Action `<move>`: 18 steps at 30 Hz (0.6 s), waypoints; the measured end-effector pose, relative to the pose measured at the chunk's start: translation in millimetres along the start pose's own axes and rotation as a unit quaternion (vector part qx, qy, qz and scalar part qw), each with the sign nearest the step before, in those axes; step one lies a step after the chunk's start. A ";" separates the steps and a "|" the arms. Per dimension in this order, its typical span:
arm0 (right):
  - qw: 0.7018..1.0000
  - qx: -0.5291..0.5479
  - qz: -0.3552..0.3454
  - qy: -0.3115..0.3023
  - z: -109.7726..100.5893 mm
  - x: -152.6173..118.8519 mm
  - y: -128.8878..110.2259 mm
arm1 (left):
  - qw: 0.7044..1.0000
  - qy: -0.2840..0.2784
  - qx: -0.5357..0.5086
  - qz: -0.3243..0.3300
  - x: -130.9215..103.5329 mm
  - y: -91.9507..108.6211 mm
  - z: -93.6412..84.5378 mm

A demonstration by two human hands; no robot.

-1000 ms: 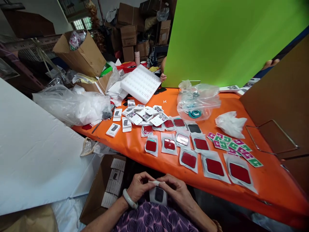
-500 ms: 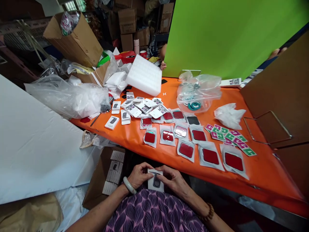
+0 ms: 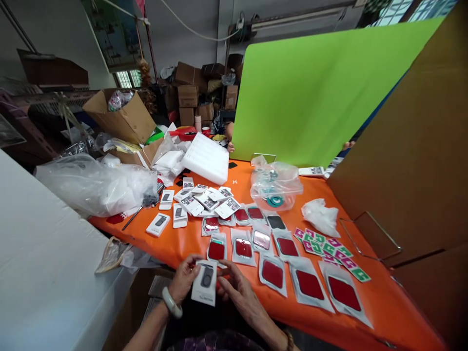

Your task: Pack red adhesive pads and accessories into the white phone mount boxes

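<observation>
A small white box [image 3: 204, 282] with a dark round-bodied device printed on its front is in my left hand [image 3: 184, 279], held above the table's front edge. The thumb presses the box's left side and the fingers go behind it. Close by the box's right edge is my right hand [image 3: 237, 287], with thumb and index finger apart; whether a fingertip touches the box is hard to see. Beyond the hands lie sealed pouches with dark red pads [image 3: 272, 274] and a pile of white boxes [image 3: 209, 199].
The table has an orange cover [image 3: 175, 243]. Colourful stickers [image 3: 328, 247], a clear bag with teal rings [image 3: 276, 187] and a white foam block [image 3: 206, 158] lie on it. A green board [image 3: 310, 97], held by another person's hands, stands behind. A cardboard panel [image 3: 413, 195] bounds the right.
My view has tilted up. Both hands and the white box have moved up and left, nearer the table. The right hand's thumb has come off the box's front.
</observation>
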State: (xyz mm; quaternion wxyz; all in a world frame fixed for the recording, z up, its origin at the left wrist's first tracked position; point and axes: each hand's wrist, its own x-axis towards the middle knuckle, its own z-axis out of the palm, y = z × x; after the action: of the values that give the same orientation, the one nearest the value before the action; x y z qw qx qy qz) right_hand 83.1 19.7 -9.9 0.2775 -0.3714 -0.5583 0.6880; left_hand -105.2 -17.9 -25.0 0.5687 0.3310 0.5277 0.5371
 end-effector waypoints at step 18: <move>0.753 -0.531 -0.238 0.307 -162.0 104.4 -112.4 | 0.863 0.159 0.458 0.144 81.5 21.9 -70.6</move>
State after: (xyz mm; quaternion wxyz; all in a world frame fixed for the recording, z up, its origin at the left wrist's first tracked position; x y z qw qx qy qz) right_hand 152.8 218.9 62.4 0.3467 -0.5051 -0.7893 0.0414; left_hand -189.3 51.4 -40.1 0.1778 0.5368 0.7439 0.3563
